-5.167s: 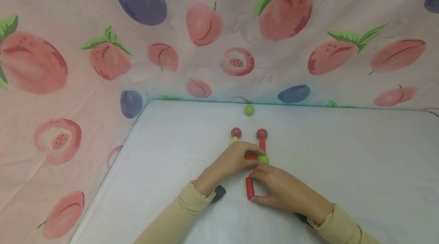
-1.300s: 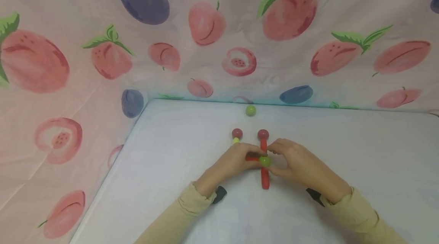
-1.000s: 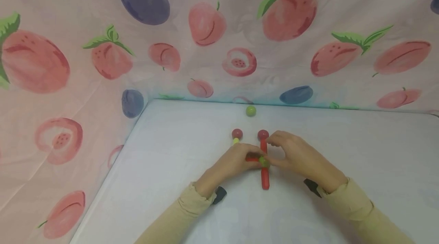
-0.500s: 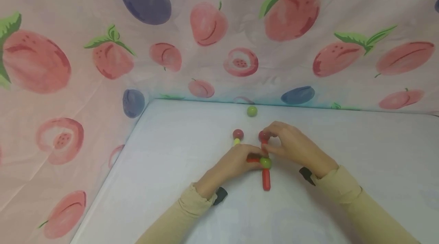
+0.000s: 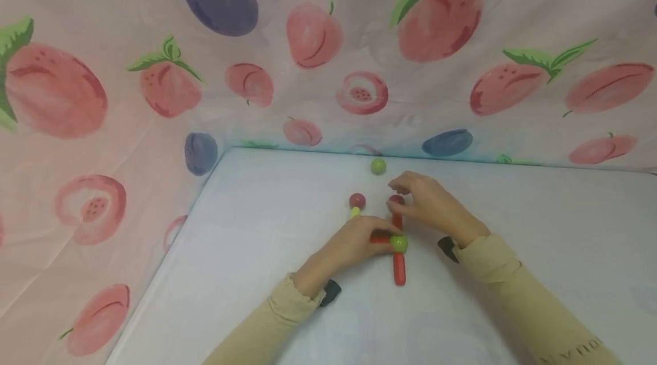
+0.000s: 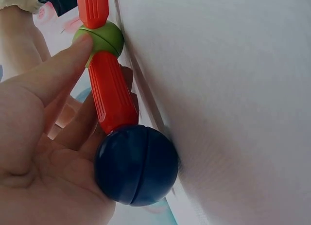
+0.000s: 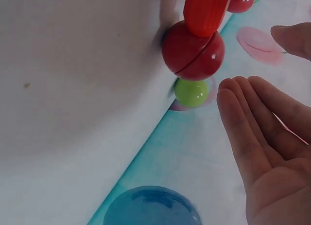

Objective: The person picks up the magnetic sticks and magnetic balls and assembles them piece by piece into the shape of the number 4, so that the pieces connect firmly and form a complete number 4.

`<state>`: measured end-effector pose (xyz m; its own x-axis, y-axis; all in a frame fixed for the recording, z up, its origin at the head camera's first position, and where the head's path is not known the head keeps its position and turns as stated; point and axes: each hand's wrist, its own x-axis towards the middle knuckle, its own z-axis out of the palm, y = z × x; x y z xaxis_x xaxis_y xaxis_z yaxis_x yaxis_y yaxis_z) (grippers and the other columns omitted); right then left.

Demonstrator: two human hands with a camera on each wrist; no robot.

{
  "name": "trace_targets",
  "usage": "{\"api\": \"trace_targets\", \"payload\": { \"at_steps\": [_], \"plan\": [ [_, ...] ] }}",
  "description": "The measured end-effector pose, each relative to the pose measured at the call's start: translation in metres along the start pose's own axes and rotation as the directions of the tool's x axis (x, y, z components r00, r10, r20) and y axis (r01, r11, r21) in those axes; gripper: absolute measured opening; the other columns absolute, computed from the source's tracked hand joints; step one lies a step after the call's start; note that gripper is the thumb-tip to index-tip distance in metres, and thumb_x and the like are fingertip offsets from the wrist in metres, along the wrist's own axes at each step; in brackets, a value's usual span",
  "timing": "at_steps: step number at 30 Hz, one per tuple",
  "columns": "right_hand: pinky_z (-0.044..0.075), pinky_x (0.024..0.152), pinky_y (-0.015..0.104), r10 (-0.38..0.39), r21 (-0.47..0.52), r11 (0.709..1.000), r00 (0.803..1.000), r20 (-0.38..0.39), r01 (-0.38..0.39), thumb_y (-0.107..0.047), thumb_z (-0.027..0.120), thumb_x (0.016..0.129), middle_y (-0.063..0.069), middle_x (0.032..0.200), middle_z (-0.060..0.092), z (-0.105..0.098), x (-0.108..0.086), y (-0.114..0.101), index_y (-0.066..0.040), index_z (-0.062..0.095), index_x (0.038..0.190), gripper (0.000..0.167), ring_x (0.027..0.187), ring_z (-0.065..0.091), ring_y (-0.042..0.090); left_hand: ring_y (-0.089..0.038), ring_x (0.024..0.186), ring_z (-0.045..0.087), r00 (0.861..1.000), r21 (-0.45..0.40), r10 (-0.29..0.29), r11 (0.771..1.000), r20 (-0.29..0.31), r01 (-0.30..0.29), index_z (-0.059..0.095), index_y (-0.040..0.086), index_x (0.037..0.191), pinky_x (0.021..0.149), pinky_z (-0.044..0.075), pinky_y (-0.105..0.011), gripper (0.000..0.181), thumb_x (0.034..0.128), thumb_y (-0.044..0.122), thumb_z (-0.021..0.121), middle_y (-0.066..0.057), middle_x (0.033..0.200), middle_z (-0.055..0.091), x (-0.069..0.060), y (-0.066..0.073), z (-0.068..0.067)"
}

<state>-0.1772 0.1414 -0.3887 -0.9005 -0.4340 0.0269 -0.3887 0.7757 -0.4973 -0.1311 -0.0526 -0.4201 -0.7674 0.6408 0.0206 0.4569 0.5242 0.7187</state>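
My left hand [image 5: 354, 242] pinches a green ball [image 5: 399, 243], with the thumb on it in the left wrist view and fingers behind. A red rod [image 6: 112, 91] runs from this ball to a dark blue ball [image 6: 133, 166] over my palm; the blue ball is hidden in the head view. Another red rod [image 5: 400, 269] extends from the green ball on the near side. On the far side, a red rod [image 5: 397, 221] leads to a red ball [image 5: 397, 199]. My right hand [image 5: 431, 205] hovers around that red ball, thumb and fingers apart, with a gap showing in the right wrist view.
Left of the far rod lies a second red ball [image 5: 357, 201] with a yellow-green rod [image 5: 355, 212], partly covered by my left hand. A loose green ball [image 5: 378, 166] sits near the back edge of the white table [image 5: 539, 251]. Fruit-patterned cloth [image 5: 308, 91] hangs behind.
My right hand, earlier holding a red rod, has moved away from the green ball to the far red ball, and its fingers have spread. That rod now adjoins the green ball. My left hand stays put.
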Motion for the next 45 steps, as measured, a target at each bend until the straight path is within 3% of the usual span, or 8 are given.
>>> {"api": "trace_targets", "payload": {
  "at_steps": [14, 24, 32, 45],
  "plan": [
    [0.052, 0.097, 0.048, 0.064, 0.010, 0.998, 0.998, 0.018, -0.064, -0.022, 0.072, 0.090, 0.016, 0.121, 0.064, 0.002, 0.019, 0.004, -0.001, 0.059, 0.132, 0.049, 0.114, 0.062, 0.032, -0.001, 0.100, 0.063, 1.000, 0.003, 0.009, 1.000, -0.003, -0.009, 0.073, 0.016, 0.117, 0.095, 0.046, -0.012, 0.029, 0.0884, 0.018, 0.076, 0.010, 0.107, 0.073, 0.000, 0.001, 0.000],
    [0.050, 0.100, 0.050, 0.036, -0.021, 0.999, 0.999, -0.016, -0.036, -0.023, 0.073, 0.090, 0.018, 0.126, 0.059, 0.003, 0.034, 0.007, 0.000, 0.054, 0.136, 0.055, 0.115, 0.058, 0.033, 0.002, 0.100, 0.063, 1.000, -0.008, 0.009, 1.000, -0.006, -0.009, 0.073, 0.016, 0.118, 0.095, 0.046, -0.012, 0.029, 0.0887, 0.019, 0.075, 0.011, 0.108, 0.073, -0.001, 0.000, 0.000],
    [0.038, 0.111, 0.053, 0.020, -0.047, 0.999, 1.000, -0.023, -0.021, -0.022, 0.075, 0.089, 0.019, 0.141, 0.051, 0.004, 0.045, 0.010, -0.002, 0.051, 0.140, 0.060, 0.133, 0.047, 0.036, 0.003, 0.098, 0.063, 1.000, 0.008, 0.014, 1.000, -0.013, -0.014, 0.073, 0.016, 0.117, 0.094, 0.046, -0.011, 0.028, 0.0884, 0.018, 0.076, 0.010, 0.107, 0.073, -0.001, 0.001, 0.000],
    [0.031, 0.115, 0.054, 0.071, -0.058, 0.996, 0.996, 0.055, -0.068, -0.021, 0.074, 0.090, 0.019, 0.151, 0.041, 0.008, 0.059, 0.012, -0.004, 0.044, 0.146, 0.067, 0.143, 0.034, 0.037, 0.004, 0.098, 0.062, 1.000, 0.012, 0.006, 1.000, -0.012, -0.005, 0.073, 0.016, 0.116, 0.093, 0.046, -0.011, 0.028, 0.0885, 0.019, 0.075, 0.011, 0.108, 0.073, -0.001, 0.001, 0.000]
  ]
}}
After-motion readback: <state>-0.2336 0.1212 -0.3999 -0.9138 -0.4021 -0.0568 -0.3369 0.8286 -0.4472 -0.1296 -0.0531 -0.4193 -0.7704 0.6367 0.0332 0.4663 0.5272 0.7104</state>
